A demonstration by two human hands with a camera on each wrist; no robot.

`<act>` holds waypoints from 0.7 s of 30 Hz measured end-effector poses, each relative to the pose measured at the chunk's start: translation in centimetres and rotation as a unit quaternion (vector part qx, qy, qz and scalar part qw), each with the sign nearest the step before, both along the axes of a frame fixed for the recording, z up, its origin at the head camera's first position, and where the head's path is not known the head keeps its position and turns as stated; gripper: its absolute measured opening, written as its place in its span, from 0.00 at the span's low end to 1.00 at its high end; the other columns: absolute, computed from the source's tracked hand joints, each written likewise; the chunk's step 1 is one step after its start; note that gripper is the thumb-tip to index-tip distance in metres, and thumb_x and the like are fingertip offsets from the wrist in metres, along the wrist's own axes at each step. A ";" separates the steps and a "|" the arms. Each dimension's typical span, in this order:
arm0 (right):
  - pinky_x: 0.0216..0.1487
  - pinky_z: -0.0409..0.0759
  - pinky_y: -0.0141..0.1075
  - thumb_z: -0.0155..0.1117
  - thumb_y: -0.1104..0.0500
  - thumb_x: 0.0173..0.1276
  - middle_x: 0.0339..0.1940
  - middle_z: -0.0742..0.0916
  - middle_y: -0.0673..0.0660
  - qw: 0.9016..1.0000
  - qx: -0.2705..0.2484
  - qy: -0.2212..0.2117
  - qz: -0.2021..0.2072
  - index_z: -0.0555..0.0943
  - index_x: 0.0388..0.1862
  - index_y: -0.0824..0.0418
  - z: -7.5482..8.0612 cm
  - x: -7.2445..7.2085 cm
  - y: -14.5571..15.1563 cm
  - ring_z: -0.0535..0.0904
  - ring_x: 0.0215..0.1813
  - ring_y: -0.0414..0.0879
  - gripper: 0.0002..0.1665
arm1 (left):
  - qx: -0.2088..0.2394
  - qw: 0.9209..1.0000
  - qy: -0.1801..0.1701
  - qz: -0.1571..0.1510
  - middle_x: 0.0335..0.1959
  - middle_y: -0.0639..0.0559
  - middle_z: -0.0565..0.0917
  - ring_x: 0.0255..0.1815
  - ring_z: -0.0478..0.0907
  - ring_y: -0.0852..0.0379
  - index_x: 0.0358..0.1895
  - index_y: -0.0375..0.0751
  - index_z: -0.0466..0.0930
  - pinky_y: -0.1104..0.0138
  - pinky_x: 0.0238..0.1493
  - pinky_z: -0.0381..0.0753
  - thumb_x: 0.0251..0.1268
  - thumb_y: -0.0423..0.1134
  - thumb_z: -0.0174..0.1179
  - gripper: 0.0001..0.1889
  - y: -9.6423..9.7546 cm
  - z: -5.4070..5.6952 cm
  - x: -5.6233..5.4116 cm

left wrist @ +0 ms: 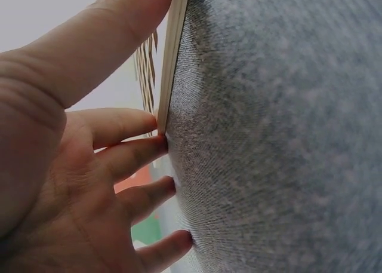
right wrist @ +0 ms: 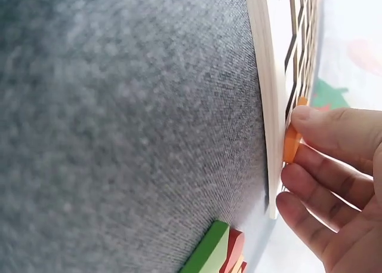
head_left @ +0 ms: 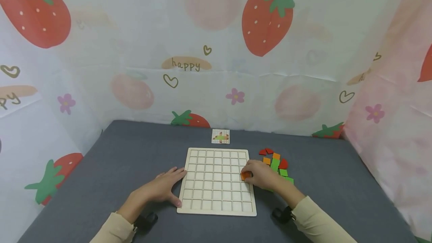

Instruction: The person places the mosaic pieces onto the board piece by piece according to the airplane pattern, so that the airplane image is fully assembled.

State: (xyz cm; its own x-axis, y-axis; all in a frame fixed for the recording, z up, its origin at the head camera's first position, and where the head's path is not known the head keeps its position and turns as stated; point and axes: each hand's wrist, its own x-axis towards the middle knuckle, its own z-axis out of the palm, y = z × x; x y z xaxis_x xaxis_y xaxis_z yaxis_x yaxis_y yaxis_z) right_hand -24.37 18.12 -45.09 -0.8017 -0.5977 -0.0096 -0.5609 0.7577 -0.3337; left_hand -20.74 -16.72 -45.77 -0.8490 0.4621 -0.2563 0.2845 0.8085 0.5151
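A pale wooden grid board (head_left: 217, 212) lies on the dark grey table. At its right edge my right hand (head_left: 261, 174) pinches an orange square tile (right wrist: 292, 143) between thumb and fingers, low over the cells of the right-hand column. My left hand (head_left: 163, 186) rests at the board's left edge with the fingers spread; in the left wrist view its thumb (left wrist: 113, 37) and fingertips touch the board's side (left wrist: 171, 64). The cells of the board hold no other tiles in the head view.
Right of the board lie loose tiles: green ones (head_left: 275, 164), orange ones (head_left: 266, 161) and red curved ones (head_left: 283, 164), partly hidden by my right hand. A small card (head_left: 221, 137) with a coloured pattern on a grid lies behind the board. A strawberry-print cloth (head_left: 216, 93) hangs behind the table.
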 end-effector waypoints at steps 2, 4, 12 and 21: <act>0.40 0.80 0.34 0.70 0.61 0.61 0.40 0.85 0.53 1.000 0.000 -0.004 -0.001 0.87 0.46 0.62 0.0 0.1 -0.1 0.79 0.40 0.44 0.13 | -0.001 1.000 -0.002 0.001 0.76 0.38 0.61 0.78 0.49 0.34 0.73 0.34 0.60 0.34 0.71 0.49 0.37 0.48 0.78 0.56 0.0 0.0 0.1; 0.40 0.80 0.34 0.71 0.62 0.61 0.40 0.85 0.53 1.000 -0.001 -0.003 -0.001 0.87 0.45 0.62 0.1 0.1 -0.2 0.79 0.41 0.44 0.13 | -0.001 1.000 -0.004 0.003 0.76 0.39 0.60 0.78 0.48 0.34 0.73 0.34 0.60 0.34 0.71 0.49 0.37 0.48 0.78 0.55 0.0 0.1 0.1; 0.37 0.78 0.32 0.71 0.62 0.60 0.38 0.85 0.53 1.000 -0.009 -0.001 0.001 0.87 0.44 0.63 0.0 0.1 -0.2 0.78 0.38 0.42 0.13 | 0.003 1.000 -0.008 0.009 0.76 0.39 0.61 0.78 0.49 0.34 0.73 0.34 0.60 0.35 0.72 0.49 0.37 0.47 0.78 0.55 0.1 0.3 0.2; 0.37 0.78 0.32 0.70 0.62 0.61 0.38 0.85 0.53 1.000 -0.008 0.005 0.006 0.87 0.43 0.62 -0.1 0.2 -0.2 0.78 0.38 0.43 0.12 | 0.003 1.000 -0.004 0.009 0.76 0.38 0.61 0.78 0.49 0.34 0.73 0.33 0.60 0.35 0.72 0.49 0.37 0.47 0.78 0.55 0.0 0.1 0.2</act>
